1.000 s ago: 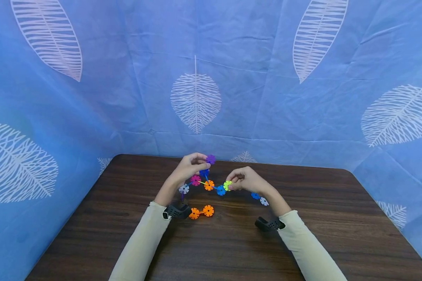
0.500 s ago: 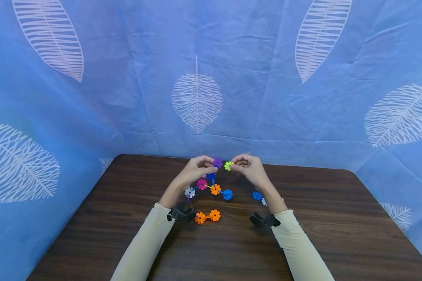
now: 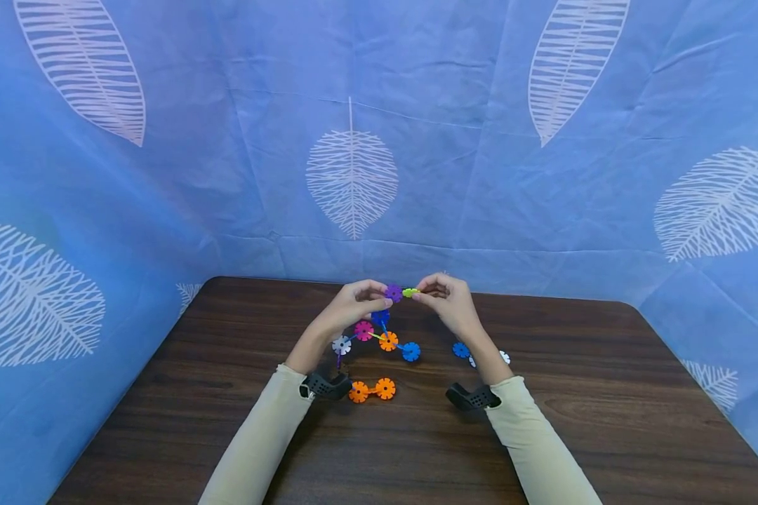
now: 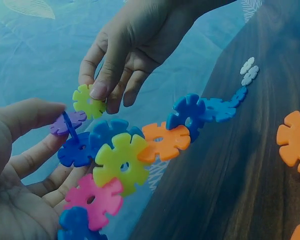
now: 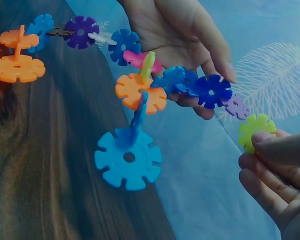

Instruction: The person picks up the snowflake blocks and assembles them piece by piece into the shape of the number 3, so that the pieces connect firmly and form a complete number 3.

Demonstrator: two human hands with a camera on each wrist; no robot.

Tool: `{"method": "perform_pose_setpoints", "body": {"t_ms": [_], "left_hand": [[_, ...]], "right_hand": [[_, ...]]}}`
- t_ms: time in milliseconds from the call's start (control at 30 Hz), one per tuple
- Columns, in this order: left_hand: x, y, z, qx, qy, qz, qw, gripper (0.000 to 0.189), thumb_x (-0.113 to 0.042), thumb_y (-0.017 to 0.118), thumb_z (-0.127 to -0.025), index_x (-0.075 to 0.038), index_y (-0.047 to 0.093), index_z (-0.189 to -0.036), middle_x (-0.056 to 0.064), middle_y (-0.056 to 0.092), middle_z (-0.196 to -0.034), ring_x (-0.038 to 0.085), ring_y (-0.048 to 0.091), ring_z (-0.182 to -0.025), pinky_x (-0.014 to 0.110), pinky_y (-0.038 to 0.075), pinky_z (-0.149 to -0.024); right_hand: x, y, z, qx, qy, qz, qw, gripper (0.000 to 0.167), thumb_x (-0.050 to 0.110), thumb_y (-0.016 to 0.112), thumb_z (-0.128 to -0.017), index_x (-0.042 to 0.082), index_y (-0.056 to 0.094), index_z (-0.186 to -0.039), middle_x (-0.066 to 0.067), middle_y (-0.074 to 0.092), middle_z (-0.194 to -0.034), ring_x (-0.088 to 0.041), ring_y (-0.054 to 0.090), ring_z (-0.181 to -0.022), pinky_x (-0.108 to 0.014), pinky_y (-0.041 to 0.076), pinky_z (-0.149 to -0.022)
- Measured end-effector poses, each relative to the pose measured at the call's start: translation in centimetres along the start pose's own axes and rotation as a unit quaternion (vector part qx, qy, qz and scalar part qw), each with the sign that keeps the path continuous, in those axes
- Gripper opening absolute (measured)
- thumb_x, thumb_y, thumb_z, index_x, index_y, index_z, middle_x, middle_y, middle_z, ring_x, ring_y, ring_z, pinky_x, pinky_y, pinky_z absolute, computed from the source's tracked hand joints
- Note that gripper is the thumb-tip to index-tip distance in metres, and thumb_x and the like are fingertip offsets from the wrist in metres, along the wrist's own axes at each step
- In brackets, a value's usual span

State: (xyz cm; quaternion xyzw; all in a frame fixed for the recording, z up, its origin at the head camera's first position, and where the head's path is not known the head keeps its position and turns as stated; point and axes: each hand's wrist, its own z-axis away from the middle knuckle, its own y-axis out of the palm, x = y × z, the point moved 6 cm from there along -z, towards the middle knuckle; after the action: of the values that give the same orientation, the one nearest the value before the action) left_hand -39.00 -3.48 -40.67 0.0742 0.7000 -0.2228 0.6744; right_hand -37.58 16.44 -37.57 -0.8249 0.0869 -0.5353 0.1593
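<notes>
My left hand (image 3: 347,308) pinches the purple snowflake disc (image 3: 394,293) at the upper end of a chain of notched plastic discs. Just right of it, my right hand (image 3: 451,303) holds a yellow-green snowflake disc (image 3: 410,292) between thumb and fingers, turned nearly edge-on to the purple one. Below the purple disc the chain continues through a dark blue disc (image 5: 212,92), a pink disc (image 4: 93,200) and an orange disc (image 3: 388,341). A light blue disc (image 5: 128,159) ends a side branch. Part of the chain is hidden behind my left wrist.
Two linked orange discs (image 3: 385,388) lie on the brown wooden table (image 3: 417,449) near my left wrist. A loose blue disc (image 3: 460,350) and a white disc (image 3: 504,357) lie by my right forearm. A blue leaf-patterned cloth (image 3: 442,175) hangs behind the table.
My right hand has lifted the yellow-green disc up and back to the purple disc, then turned it edge-on. The left hand and chain have shifted slightly right.
</notes>
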Motion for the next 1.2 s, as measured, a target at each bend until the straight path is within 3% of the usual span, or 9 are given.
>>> {"method": "perform_pose_setpoints", "body": {"t_ms": [133,233,367,467,600,733,967,1200], "left_hand": [[0.2,-0.1,-0.1,-0.002,-0.006,0.009,0.9999,0.034,-0.033,0.065,-0.101,-0.011,0.066,-0.126,0.005,0.065,-0.117,0.021,0.061,-0.110,0.048,0.054,-0.101],[0.3,-0.1,-0.2,-0.006,-0.011,0.016,0.9998,0.030,-0.034,0.064,-0.101,-0.010,0.067,-0.119,0.000,0.061,-0.100,0.018,0.057,-0.097,0.041,0.053,-0.092],[0.1,-0.1,-0.1,-0.007,-0.015,0.043,0.9989,0.024,-0.029,0.064,-0.101,-0.007,0.067,-0.111,-0.003,0.060,-0.087,0.018,0.062,-0.088,0.031,0.053,-0.082],[0.0,0.0,0.0,-0.004,-0.011,0.066,0.9978,0.020,-0.023,0.064,-0.101,-0.005,0.066,-0.110,-0.001,0.067,-0.089,0.020,0.070,-0.089,0.030,0.057,-0.082],[-0.3,0.1,0.1,0.003,0.001,0.080,0.9968,0.016,-0.018,0.063,-0.101,-0.005,0.063,-0.109,0.005,0.071,-0.094,0.018,0.071,-0.087,0.030,0.058,-0.082],[-0.6,0.2,0.3,0.007,0.009,0.080,0.9968,0.014,-0.014,0.064,-0.099,-0.005,0.062,-0.110,0.003,0.073,-0.095,0.018,0.071,-0.088,0.030,0.058,-0.082],[-0.8,0.1,0.3,0.011,0.021,0.083,0.9963,0.008,-0.013,0.064,-0.100,-0.008,0.062,-0.105,0.001,0.074,-0.092,0.023,0.072,-0.089,0.032,0.058,-0.083],[-1.0,0.2,0.4,0.027,0.045,0.076,0.9957,0.005,-0.012,0.064,-0.100,-0.006,0.063,-0.100,0.003,0.074,-0.089,0.022,0.072,-0.086,0.031,0.059,-0.081]], "right_hand": [[0.3,0.3,0.0,0.011,-0.005,-0.016,0.9998,0.014,0.003,0.074,-0.092,-0.007,0.072,-0.102,-0.028,0.072,-0.101,-0.031,0.073,-0.089,-0.017,0.056,-0.069],[0.4,0.6,0.0,0.021,-0.005,-0.023,0.9995,0.013,0.003,0.074,-0.091,-0.006,0.072,-0.101,-0.027,0.073,-0.100,-0.018,0.073,-0.085,-0.018,0.057,-0.070],[0.5,0.8,0.1,0.027,-0.011,-0.023,0.9993,0.011,0.003,0.073,-0.092,-0.003,0.073,-0.100,-0.025,0.074,-0.100,-0.020,0.074,-0.087,-0.023,0.060,-0.074],[0.6,0.8,0.1,0.027,-0.019,-0.021,0.9992,0.008,0.003,0.073,-0.092,-0.001,0.074,-0.100,-0.021,0.075,-0.100,-0.028,0.074,-0.090,-0.031,0.062,-0.076],[0.8,1.0,0.2,0.033,-0.035,-0.020,0.9986,0.006,0.003,0.073,-0.093,0.002,0.075,-0.098,-0.019,0.075,-0.101,-0.025,0.074,-0.090,-0.035,0.063,-0.078],[0.9,1.2,0.2,0.043,-0.045,-0.023,0.9978,0.006,0.004,0.072,-0.093,0.001,0.075,-0.098,-0.020,0.075,-0.102,-0.023,0.074,-0.089,-0.033,0.063,-0.078],[1.0,1.4,0.4,0.046,-0.043,-0.029,0.9976,0.011,0.005,0.073,-0.093,-0.001,0.076,-0.101,-0.021,0.075,-0.103,-0.032,0.073,-0.091,-0.026,0.062,-0.077],[1.2,1.4,0.4,0.051,-0.054,-0.008,0.9972,0.007,0.004,0.074,-0.091,0.002,0.079,-0.097,-0.018,0.077,-0.102,-0.022,0.074,-0.091,-0.022,0.061,-0.077]]}}
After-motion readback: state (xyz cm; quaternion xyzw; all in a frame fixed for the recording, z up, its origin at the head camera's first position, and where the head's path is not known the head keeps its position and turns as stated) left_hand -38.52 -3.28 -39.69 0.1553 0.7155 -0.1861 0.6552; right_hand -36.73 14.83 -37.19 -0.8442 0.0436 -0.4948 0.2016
